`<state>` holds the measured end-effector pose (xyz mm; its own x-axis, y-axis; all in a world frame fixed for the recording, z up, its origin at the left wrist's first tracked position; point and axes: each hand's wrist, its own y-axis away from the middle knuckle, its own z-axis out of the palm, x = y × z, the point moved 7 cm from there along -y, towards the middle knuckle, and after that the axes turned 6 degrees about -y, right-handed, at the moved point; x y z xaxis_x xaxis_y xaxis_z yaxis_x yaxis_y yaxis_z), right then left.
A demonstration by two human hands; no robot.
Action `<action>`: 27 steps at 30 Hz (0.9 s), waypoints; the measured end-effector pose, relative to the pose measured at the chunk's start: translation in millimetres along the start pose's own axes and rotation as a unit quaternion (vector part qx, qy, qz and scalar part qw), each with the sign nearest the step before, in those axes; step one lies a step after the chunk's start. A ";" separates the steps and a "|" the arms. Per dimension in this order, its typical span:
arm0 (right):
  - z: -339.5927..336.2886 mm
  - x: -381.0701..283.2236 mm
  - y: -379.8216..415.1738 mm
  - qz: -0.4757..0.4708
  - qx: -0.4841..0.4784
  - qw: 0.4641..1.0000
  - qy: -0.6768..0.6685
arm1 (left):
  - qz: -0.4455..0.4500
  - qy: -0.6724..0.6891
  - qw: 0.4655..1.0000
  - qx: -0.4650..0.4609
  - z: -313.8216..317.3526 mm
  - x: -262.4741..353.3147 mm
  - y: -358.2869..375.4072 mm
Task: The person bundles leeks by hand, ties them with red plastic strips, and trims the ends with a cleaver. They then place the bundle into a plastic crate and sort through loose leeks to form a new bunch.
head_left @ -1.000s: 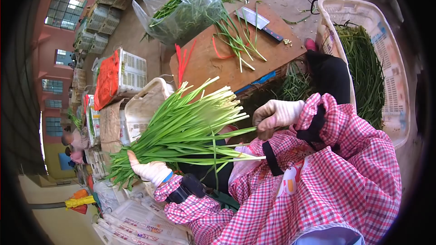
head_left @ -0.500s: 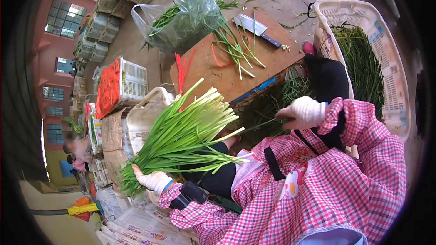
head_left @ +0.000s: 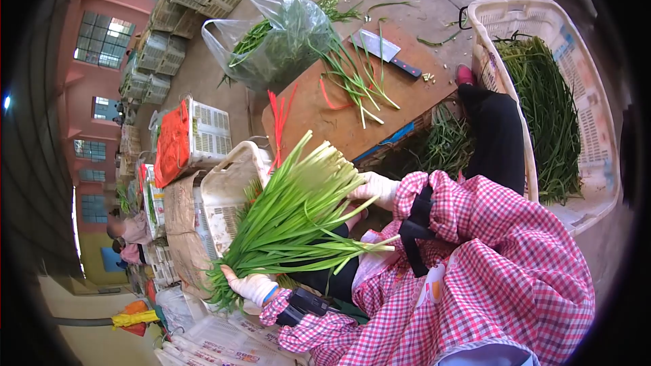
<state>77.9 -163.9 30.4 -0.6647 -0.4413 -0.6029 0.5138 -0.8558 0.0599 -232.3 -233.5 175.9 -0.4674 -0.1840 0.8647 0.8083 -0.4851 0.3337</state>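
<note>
A large fanned bunch of chives (head_left: pixel 291 217), long green leaves with pale cut ends, lies across my lap, those ends toward the board. My left hand (head_left: pixel 258 287), in a white wrap, is closed round its leafy lower end, thumb showing on top. My right hand (head_left: pixel 380 191), also wrapped in white, is against the pale-end side of the bunch. Its fingers are hidden behind the stalks. Beyond the bunch, a cleaver (head_left: pixel 375 45) with a dark handle rests on a brown wooden board (head_left: pixel 305 118). Loose stalks (head_left: pixel 356 85) and red ties (head_left: pixel 278 125) lie there too.
A clear plastic bag (head_left: pixel 288 34) of greens stands at the board's far side. To my right is a white crate (head_left: pixel 597 129) of darker greens (head_left: pixel 539 115). Another white crate (head_left: pixel 234 179) sits left of the bunch. Stacked crates (head_left: pixel 159 47) line the left, with another person (head_left: pixel 132 230) farther off.
My right hand has moved left from beside my knee to the pale ends of the bunch. My left hand and the bunch appear slightly lower and farther right in view.
</note>
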 end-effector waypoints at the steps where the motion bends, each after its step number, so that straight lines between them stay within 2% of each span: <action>1: -3.4 -3.7 -1.0 -0.039 0.073 0.996 -0.038 | 0.002 0.004 1.000 -0.011 -2.7 -4.1 -2.1; 4: -7.9 -7.7 12.0 -0.066 0.140 0.973 -0.174 | -0.012 0.017 1.000 -0.017 -12.0 -13.7 -14.1; 5: -13.8 -17.5 24.8 -0.039 0.184 0.977 -0.103 | -0.014 0.010 1.000 -0.021 -19.6 -17.2 -23.9; 6: -13.7 -26.7 37.5 -0.032 0.208 0.967 -0.144 | -0.017 0.002 1.000 -0.025 -26.4 -19.6 -33.3; 8: -34.1 -35.6 55.2 -0.019 0.176 0.980 -0.091 | 0.011 0.003 1.000 -0.009 -24.3 -19.1 -25.0; 10: -46.0 -57.0 78.5 0.003 0.247 0.964 0.102 | 0.075 0.014 0.997 0.009 -27.2 -13.2 -21.4; 11: -42.2 -69.7 86.6 -0.028 0.254 0.956 0.142 | 0.075 0.015 0.997 0.011 -25.1 -13.1 -20.1; 12: -32.4 -78.9 93.1 -0.040 0.234 0.960 0.146 | 0.062 0.043 0.997 0.011 -21.8 -14.4 -18.8; 14: 8.1 -105.4 99.2 -0.068 0.176 0.950 0.248 | 0.046 0.071 0.996 0.010 -12.6 -16.3 -11.7; 16: 44.9 -130.8 94.2 -0.163 0.113 0.877 0.438 | 0.065 0.064 0.996 0.002 -1.8 -14.7 3.3; 18: 59.7 -138.2 82.9 -0.190 0.129 0.783 0.578 | 0.062 0.062 0.996 -0.025 6.4 -14.3 12.9; 19: 56.8 -133.1 71.5 -0.169 0.138 0.739 0.637 | 0.062 0.057 0.995 -0.051 11.7 -12.7 18.2; 20: 55.5 -128.4 60.6 -0.073 0.124 0.695 0.705 | 0.062 0.058 0.995 -0.050 14.5 -10.6 25.8; 22: 48.7 -108.0 43.2 -0.023 0.052 0.672 0.738 | 0.051 0.049 0.993 -0.098 27.9 -8.0 42.5; 23: 49.2 -99.3 37.7 -0.015 0.024 0.686 0.727 | 0.051 0.050 0.993 -0.098 30.2 -7.5 46.1; 24: 46.1 -88.0 36.2 0.038 -0.010 0.678 0.734 | 0.057 0.052 0.992 -0.096 32.4 -6.8 49.1; 27: 54.7 -44.7 38.3 0.075 -0.166 0.738 0.650 | 0.054 0.059 0.992 -0.102 31.1 -10.1 43.8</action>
<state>97.7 -191.7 103.2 0.3848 0.2913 -0.8759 0.7761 -0.6158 0.1361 -181.0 -226.3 193.4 -0.4306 -0.3371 0.8372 0.7720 -0.6182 0.1482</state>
